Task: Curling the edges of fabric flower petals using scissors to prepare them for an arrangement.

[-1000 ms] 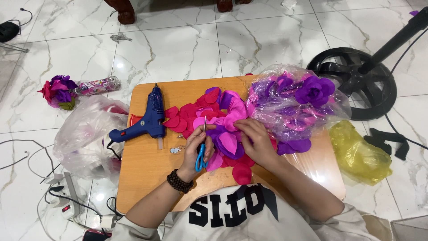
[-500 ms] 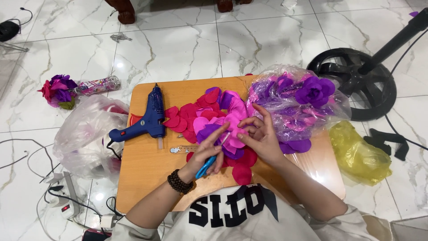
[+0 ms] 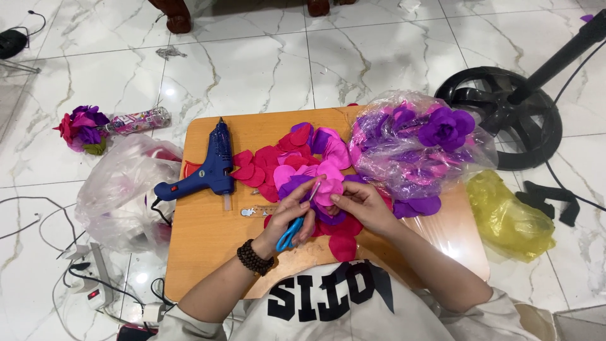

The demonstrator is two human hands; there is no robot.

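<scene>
White marble floor [image 3: 252,63] all round, low wooden counter [image 3: 202,246] in the middle, person seated at its near edge. Black round fan base [image 3: 505,117] with pole on the floor top right. Clear plastic bag [image 3: 416,151] stuffed with purple fabric flowers sits on the counter's right part, one full purple bloom [image 3: 447,126] on top. Second clear bag [image 3: 123,189] lies on the floor just left of the counter; crumpled yellow bag [image 3: 508,218] on the floor at the right. Loose pile of red, pink and purple petals [image 3: 284,158] covers the counter centre. Blue glue gun [image 3: 205,170] lies on the counter left of the pile, nozzle toward the person, cord running off the left edge. Finished red-purple flower [image 3: 82,126] with a wrapped stem lies on the floor far left. White power strip [image 3: 91,287] and cables on the floor bottom left. Left hand [image 3: 293,215], dark bead bracelet [image 3: 254,257] at the wrist, is closed around blue-handled scissors [image 3: 291,230], blades pointing up to the pink petal [image 3: 328,189]. Right hand [image 3: 366,205] pinches that pink petal at its edge with thumb and fingers, rest of the hand curled over purple petals. The petal sits over the pile, centre of the counter, between both hands; whether the blades are actually on it, cannot tell.
</scene>
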